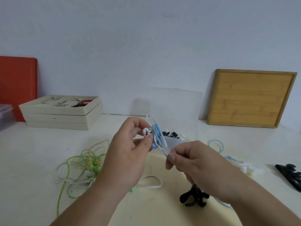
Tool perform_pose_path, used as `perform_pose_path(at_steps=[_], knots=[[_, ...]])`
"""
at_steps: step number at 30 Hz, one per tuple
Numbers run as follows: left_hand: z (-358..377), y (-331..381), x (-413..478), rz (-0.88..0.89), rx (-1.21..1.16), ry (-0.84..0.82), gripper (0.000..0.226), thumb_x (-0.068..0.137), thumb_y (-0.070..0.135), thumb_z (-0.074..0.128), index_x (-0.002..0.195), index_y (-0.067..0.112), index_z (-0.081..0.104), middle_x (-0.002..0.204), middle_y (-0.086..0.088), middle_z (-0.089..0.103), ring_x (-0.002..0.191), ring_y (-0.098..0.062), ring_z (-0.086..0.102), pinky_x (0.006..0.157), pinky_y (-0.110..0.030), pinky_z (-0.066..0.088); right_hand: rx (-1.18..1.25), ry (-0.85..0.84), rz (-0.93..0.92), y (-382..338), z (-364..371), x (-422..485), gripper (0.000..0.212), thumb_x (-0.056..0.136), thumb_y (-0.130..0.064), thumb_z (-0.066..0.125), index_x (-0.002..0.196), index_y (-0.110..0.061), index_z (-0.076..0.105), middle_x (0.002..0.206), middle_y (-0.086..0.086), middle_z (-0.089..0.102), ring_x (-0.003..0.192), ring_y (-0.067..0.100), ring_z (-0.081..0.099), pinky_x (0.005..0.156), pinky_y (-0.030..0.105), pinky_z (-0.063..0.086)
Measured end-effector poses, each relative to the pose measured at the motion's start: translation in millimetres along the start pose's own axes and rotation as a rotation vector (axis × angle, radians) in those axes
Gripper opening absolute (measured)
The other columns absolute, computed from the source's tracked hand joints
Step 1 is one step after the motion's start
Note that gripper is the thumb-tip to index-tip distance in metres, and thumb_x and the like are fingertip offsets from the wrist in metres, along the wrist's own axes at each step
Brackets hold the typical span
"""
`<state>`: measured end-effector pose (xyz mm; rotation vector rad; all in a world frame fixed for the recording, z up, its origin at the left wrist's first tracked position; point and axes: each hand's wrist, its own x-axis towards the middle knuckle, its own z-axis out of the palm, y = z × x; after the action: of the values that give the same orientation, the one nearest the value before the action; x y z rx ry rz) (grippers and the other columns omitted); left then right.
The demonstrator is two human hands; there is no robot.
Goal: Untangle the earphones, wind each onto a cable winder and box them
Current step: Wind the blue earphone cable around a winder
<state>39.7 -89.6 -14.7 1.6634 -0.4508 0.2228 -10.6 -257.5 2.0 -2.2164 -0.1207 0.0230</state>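
Note:
My left hand [130, 147] pinches a white cable winder [145, 131] with blue earphone cable [156, 133] wrapped around it, held above the table. A short way lower right, my right hand [192, 162] grips the loose run of that blue cable between thumb and forefinger; the cable is taut between the two hands. More blue cable [216, 144] loops on the table to the right. A tangle of green and white earphones [81, 167] lies at the left. A clear plastic box [175, 137], lid up, stands behind my hands with dark items inside.
A black winder [194, 197] lies near my right wrist, white winders [249, 168] and black winders [290, 176] at the right. A white cable loop [151, 181] lies centre. Stacked beige trays [60, 116], a red board [17, 85] and a wooden tray [250, 98] line the wall.

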Motion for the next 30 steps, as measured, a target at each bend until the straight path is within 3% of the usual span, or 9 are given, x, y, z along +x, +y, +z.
perform_pose_path(at_steps=[5,10,12,15,18,26,30], knots=[[-1,-4,2,-0.047,0.102,-0.002,0.015,0.097,0.010,0.057,0.091,0.024,0.056,0.092,0.006,0.071,0.073,-0.011,0.071,0.081,-0.038,0.060,-0.006,0.017,-0.054,-7,-5,-5,0.032,0.097,-0.035,0.055,0.073,-0.018,0.069,0.053,-0.002,0.031,0.044,0.012,0.025,0.042,0.017,0.023],[0,-2,0,0.012,0.209,-0.049,0.015,0.097,0.015,0.056,0.094,0.030,0.055,0.092,0.009,0.071,0.076,-0.017,0.071,0.080,-0.052,0.057,0.012,0.037,-0.052,-12,-6,-8,0.032,0.096,-0.034,0.057,0.072,-0.017,0.069,0.049,-0.006,0.028,0.041,0.010,0.024,0.041,0.015,0.022],[0,-3,0,0.021,0.224,-0.043,0.017,0.097,0.015,0.056,0.093,0.031,0.054,0.091,0.010,0.071,0.076,-0.016,0.070,0.078,-0.047,0.057,-0.013,0.007,-0.032,-12,-6,-8,0.032,0.096,-0.033,0.056,0.072,-0.017,0.070,0.046,-0.009,0.028,0.041,0.009,0.025,0.041,0.015,0.023],[0,-2,1,-0.114,0.018,-0.028,0.013,0.098,0.008,0.055,0.094,0.021,0.058,0.090,0.004,0.075,0.081,-0.019,0.073,0.078,-0.035,0.058,-0.059,-0.019,-0.005,-14,-8,-9,0.033,0.096,-0.029,0.057,0.069,-0.015,0.068,0.042,-0.009,0.029,0.038,0.008,0.025,0.040,0.017,0.022],[0,-2,4,-0.249,-0.183,-0.021,0.012,0.099,0.002,0.052,0.096,0.011,0.059,0.088,-0.004,0.077,0.084,-0.024,0.074,0.076,-0.034,0.056,-0.053,0.024,0.012,-15,-12,-10,0.031,0.093,-0.025,0.058,0.066,-0.012,0.065,0.046,-0.004,0.030,0.042,0.012,0.026,0.042,0.021,0.023],[-1,-2,5,-0.279,-0.280,-0.045,0.010,0.098,0.000,0.052,0.095,0.007,0.059,0.080,-0.007,0.076,0.072,-0.015,0.070,0.070,-0.028,0.056,-0.054,0.093,0.032,-20,-12,-11,0.030,0.088,-0.018,0.055,0.059,-0.013,0.057,0.050,0.002,0.031,0.050,0.018,0.028,0.049,0.028,0.024],[-3,-2,7,-0.319,-0.344,-0.034,0.009,0.097,0.001,0.053,0.097,0.006,0.060,0.080,-0.008,0.075,0.072,-0.016,0.070,0.074,-0.032,0.056,-0.046,0.138,0.059,-19,-11,-11,0.030,0.086,-0.016,0.054,0.056,-0.014,0.054,0.051,0.004,0.029,0.052,0.019,0.027,0.049,0.029,0.022]])
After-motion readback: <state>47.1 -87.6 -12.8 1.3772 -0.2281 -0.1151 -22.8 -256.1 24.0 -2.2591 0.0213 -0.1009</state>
